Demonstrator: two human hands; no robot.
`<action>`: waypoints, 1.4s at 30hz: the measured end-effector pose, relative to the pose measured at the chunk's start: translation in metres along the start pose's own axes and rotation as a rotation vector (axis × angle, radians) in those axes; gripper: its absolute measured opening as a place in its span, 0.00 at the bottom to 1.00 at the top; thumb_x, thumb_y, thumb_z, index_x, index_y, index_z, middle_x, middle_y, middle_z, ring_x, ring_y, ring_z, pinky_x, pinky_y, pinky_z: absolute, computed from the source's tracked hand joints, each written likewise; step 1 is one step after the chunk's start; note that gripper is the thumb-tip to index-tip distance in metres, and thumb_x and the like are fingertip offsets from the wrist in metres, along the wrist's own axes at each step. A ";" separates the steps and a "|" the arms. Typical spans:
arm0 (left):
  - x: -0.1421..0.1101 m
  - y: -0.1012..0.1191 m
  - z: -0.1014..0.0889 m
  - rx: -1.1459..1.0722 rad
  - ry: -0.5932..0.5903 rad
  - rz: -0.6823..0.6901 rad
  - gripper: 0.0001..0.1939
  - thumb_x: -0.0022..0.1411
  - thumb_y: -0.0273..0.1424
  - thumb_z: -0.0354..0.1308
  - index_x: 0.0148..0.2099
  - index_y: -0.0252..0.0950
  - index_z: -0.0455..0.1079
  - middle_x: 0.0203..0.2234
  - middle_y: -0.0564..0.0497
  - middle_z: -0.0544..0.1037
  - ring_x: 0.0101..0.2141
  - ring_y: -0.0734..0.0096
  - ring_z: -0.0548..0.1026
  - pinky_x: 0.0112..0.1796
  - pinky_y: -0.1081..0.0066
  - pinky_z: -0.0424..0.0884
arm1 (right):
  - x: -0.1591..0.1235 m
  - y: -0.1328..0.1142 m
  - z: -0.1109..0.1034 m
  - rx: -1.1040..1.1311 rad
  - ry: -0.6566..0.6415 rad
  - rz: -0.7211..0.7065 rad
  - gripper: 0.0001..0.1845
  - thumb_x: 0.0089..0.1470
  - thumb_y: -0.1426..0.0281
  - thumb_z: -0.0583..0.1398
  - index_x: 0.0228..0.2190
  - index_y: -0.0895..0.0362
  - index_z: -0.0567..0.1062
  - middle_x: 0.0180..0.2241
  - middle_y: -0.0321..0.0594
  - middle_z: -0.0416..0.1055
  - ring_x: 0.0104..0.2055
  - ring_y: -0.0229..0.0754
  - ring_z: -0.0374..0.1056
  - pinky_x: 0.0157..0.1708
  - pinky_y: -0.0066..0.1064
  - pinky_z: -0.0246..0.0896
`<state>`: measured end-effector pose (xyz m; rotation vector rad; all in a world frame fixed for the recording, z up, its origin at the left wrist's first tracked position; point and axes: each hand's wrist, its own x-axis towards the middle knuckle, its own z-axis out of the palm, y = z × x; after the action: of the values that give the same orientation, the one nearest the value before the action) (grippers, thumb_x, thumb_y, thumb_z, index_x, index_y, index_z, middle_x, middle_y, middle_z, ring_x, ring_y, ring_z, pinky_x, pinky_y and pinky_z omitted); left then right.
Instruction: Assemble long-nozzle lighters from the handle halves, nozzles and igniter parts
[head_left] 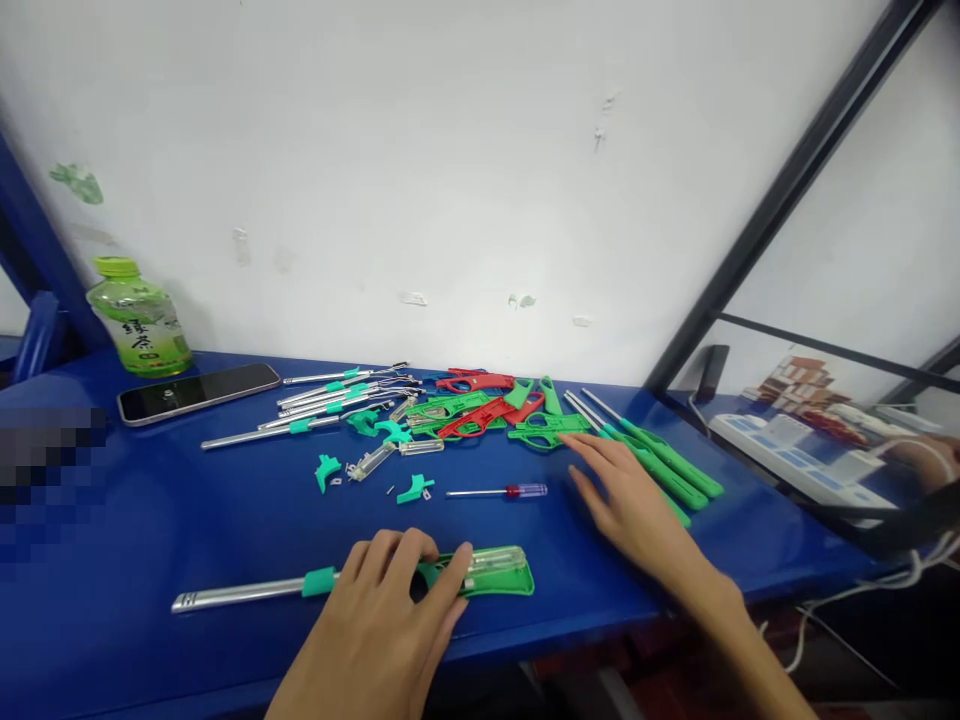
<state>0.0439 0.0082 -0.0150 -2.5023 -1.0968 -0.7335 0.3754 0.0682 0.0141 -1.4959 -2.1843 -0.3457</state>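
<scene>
My left hand is closed over a partly assembled long-nosed lighter near the table's front edge. Its green handle shell lies open, with a clear fuel tank inside and a metal barrel pointing left. My fingers hide its middle. Farther right, my right hand is stretched out with fingers apart, fingertips at the edge of a green handle shell; whether they touch it I cannot tell. Between the hands and the pile lie a screwdriver and a teal trigger piece.
Metal barrels, red half shells and clear tanks are heaped at the back. Several green lighters lie at the right. A phone and a bottle stand back left. A dark metal frame rises at the right.
</scene>
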 end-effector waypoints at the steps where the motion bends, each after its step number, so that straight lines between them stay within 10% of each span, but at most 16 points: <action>1: 0.000 0.000 0.000 0.010 0.004 0.000 0.19 0.74 0.29 0.54 0.63 0.44 0.72 0.41 0.47 0.75 0.40 0.59 0.72 0.40 0.61 0.69 | 0.010 0.012 0.003 -0.023 -0.012 -0.012 0.23 0.71 0.69 0.54 0.63 0.56 0.73 0.61 0.54 0.75 0.63 0.59 0.70 0.62 0.57 0.66; 7: -0.002 0.000 0.003 0.052 0.013 0.000 0.23 0.76 0.32 0.51 0.70 0.44 0.66 0.46 0.47 0.78 0.44 0.55 0.74 0.42 0.59 0.70 | 0.038 0.041 0.011 -0.096 -0.117 -0.118 0.16 0.68 0.73 0.56 0.49 0.53 0.83 0.48 0.48 0.83 0.52 0.57 0.78 0.61 0.60 0.62; 22: -0.002 -0.001 -0.001 -0.004 0.003 -0.027 0.21 0.78 0.35 0.49 0.69 0.42 0.67 0.50 0.47 0.81 0.46 0.56 0.77 0.43 0.59 0.75 | 0.039 0.036 -0.001 -0.094 -0.154 -0.134 0.16 0.74 0.65 0.54 0.53 0.53 0.80 0.53 0.48 0.81 0.55 0.55 0.76 0.60 0.54 0.63; 33: -0.009 0.001 0.003 -0.017 0.026 -0.117 0.22 0.79 0.37 0.50 0.71 0.46 0.64 0.54 0.46 0.78 0.50 0.55 0.78 0.48 0.55 0.78 | 0.093 0.103 0.023 -0.134 -0.340 -0.150 0.17 0.69 0.62 0.64 0.55 0.56 0.76 0.56 0.46 0.75 0.53 0.49 0.75 0.53 0.49 0.74; 42: -0.004 0.003 -0.001 -0.061 0.047 -0.120 0.21 0.78 0.36 0.51 0.68 0.44 0.66 0.52 0.45 0.77 0.49 0.54 0.77 0.45 0.58 0.76 | 0.086 0.097 0.013 -0.051 -0.165 -0.167 0.12 0.69 0.63 0.64 0.48 0.57 0.79 0.48 0.44 0.79 0.48 0.48 0.77 0.53 0.49 0.72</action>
<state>0.0437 0.0037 -0.0167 -2.4727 -1.2340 -0.8658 0.4363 0.1796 0.0416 -1.4165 -2.4564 -0.3460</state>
